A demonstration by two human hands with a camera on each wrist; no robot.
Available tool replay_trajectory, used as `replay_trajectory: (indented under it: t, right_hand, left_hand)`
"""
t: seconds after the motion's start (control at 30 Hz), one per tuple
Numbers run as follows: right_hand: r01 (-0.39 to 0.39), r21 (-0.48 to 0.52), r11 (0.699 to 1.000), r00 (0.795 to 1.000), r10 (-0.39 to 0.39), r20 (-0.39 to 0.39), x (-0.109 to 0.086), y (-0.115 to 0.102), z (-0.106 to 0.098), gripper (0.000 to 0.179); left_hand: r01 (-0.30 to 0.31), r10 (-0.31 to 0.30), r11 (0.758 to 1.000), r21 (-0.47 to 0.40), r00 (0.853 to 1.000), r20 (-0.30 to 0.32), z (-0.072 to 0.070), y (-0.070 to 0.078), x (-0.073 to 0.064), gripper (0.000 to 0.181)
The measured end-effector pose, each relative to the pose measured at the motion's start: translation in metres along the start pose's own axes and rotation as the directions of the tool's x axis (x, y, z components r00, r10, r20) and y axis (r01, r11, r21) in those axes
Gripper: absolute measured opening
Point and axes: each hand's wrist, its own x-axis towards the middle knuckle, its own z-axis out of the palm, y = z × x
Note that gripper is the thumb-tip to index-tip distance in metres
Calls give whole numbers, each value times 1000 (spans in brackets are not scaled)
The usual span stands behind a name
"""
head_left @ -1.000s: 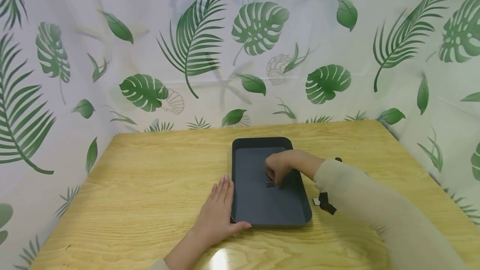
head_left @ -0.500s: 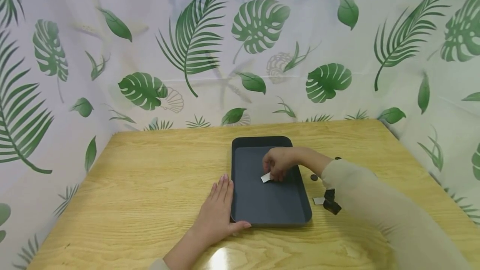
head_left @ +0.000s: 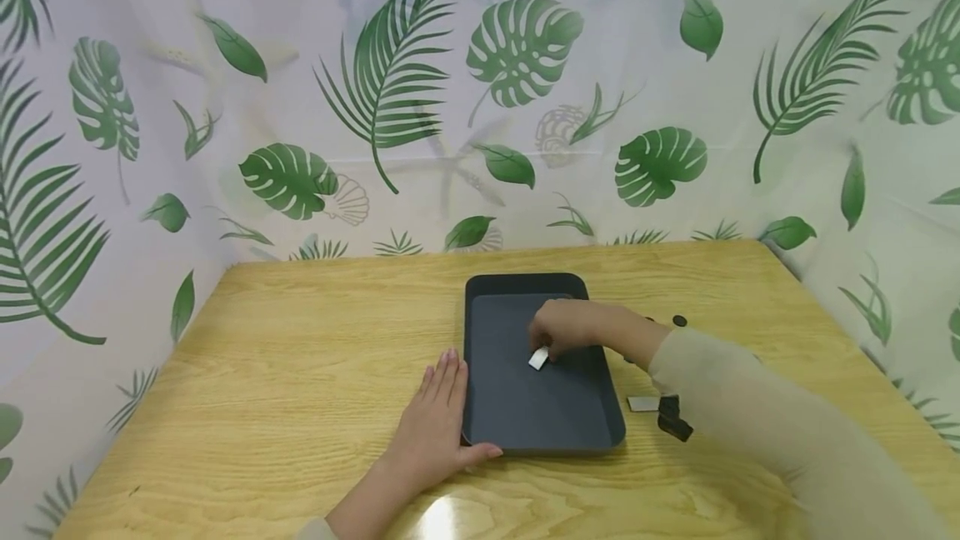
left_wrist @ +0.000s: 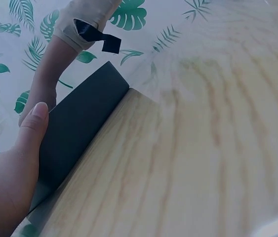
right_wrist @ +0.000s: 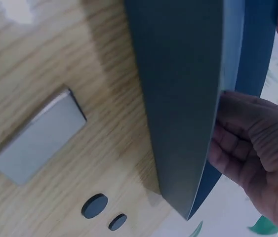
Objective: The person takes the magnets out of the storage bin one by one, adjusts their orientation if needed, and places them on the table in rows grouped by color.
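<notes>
A dark grey rectangular tray (head_left: 510, 415) lies on the wooden table. Inside it, my right hand (head_left: 564, 327) pinches a small white rectangular piece (head_left: 538, 358) with curled fingers, low over the tray floor. The right wrist view shows this hand (right_wrist: 257, 148) reaching over the tray's side wall (right_wrist: 178, 98), which hides the fingertips and the piece. My left hand (head_left: 435, 432) rests along the tray's left side, fingers straight, thumb at the front corner. In the left wrist view its thumb (left_wrist: 32, 126) lies against the tray wall (left_wrist: 79, 128).
Right of the tray, a flat silvery block (right_wrist: 40, 138) lies on the table (head_left: 322, 340). Beyond it are small black discs (right_wrist: 95, 206), one of them (head_left: 679, 321) near the right forearm. A black strap (left_wrist: 110, 44) hangs from the right sleeve. A leaf-patterned cloth (head_left: 420, 223) encloses the table.
The right hand lifted slightly and turned the piece from a dark side to a white side, then tilted it and shifted a little right. The left hand stayed put.
</notes>
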Motion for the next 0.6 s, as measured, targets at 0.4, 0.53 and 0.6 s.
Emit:
replay_trajectory:
  t: [0.4, 0.53, 0.6]
  right_hand:
    - [-30, -131, 991, 999, 31, 9, -9, -12, -3, 11]
    - [-11, -104, 994, 999, 8, -31, -20, -14, -9, 8]
    - [5, -93, 996, 998, -10, -54, -26, -16, -13, 8]
  left_hand:
    - [20, -21, 1000, 6, 1000, 7, -1, 1, 1, 108]
    - [20, -20, 999, 28, 1000, 4, 0, 2, 1, 108]
    - [15, -15, 999, 33, 1000, -3, 0, 2, 0, 109]
